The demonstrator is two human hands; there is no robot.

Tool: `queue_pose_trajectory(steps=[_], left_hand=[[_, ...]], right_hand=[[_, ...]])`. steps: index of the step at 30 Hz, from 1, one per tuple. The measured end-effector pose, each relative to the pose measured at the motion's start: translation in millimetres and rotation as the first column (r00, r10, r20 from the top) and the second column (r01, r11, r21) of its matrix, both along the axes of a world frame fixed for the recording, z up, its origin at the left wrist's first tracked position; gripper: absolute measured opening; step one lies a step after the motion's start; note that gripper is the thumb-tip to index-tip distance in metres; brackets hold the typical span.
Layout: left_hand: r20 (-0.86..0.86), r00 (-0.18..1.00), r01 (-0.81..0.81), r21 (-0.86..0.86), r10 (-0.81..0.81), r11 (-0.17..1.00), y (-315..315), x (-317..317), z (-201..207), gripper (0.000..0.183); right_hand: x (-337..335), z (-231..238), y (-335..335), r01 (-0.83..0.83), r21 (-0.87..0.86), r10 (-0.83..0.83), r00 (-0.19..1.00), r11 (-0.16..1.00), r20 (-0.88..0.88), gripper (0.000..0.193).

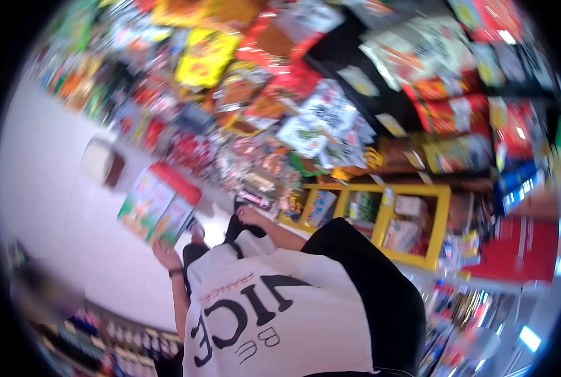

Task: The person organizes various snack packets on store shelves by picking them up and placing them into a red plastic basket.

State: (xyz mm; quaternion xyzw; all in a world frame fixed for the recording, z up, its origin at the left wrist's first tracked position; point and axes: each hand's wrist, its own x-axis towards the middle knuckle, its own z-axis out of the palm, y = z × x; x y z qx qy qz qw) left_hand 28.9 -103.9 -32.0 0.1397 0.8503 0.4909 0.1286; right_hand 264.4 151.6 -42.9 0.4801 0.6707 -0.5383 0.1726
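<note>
A carton (153,205) with a red side and a green and white pictured face is at left of centre, tilted over the pale floor. My left hand (164,254), with a dark band at its wrist, is closed at the carton's near corner, its fingertips partly hidden there. My right hand (249,215) reaches in beside the shelf's lower edge with its fingers curled. Just beyond it lies a small pink and dark packet (255,198); blur hides whether the fingers touch it.
Shelves of bagged goods (330,125) rise across the far side and right. A yellow-framed rack (440,229) with boxes stands right of my body. A pale stool-like object (98,160) is on the floor (48,182) at left. Bottles (136,339) line a shelf at lower left.
</note>
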Motion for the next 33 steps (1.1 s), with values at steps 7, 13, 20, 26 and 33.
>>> queue_pose_trajectory(steps=[7,13,20,26,33], left_hand=[[0.284,0.527,0.849,-0.138,-0.801,0.510,59.1,12.8,9.6,0.025],[0.156,0.390,0.906,-0.238,-0.907,0.349,142.3,16.6,63.9,0.024],[0.194,0.320,0.925,-0.277,-0.927,0.262,239.0,96.6,96.1,0.022],[0.052,0.188,0.972,-0.152,-0.981,0.179,295.2,204.3,119.1,0.021],[0.055,0.052,0.996,-0.072,-0.997,0.048,315.7,255.7,145.6,0.020]], right_hand=[[99.1,43.4,10.9,0.559,0.096,-0.536,0.822,0.823,-0.193,0.019],[153.2,136.8,77.9,0.853,0.417,-0.627,0.515,0.312,-0.585,0.017],[294.0,243.0,221.0,0.852,0.416,-0.461,0.245,-0.318,-0.853,0.032],[398.3,258.2,311.7,0.926,0.236,-0.300,0.145,-0.293,-0.943,0.034],[394.4,241.0,306.9,0.857,0.404,-0.437,0.245,-0.321,-0.865,0.022]])
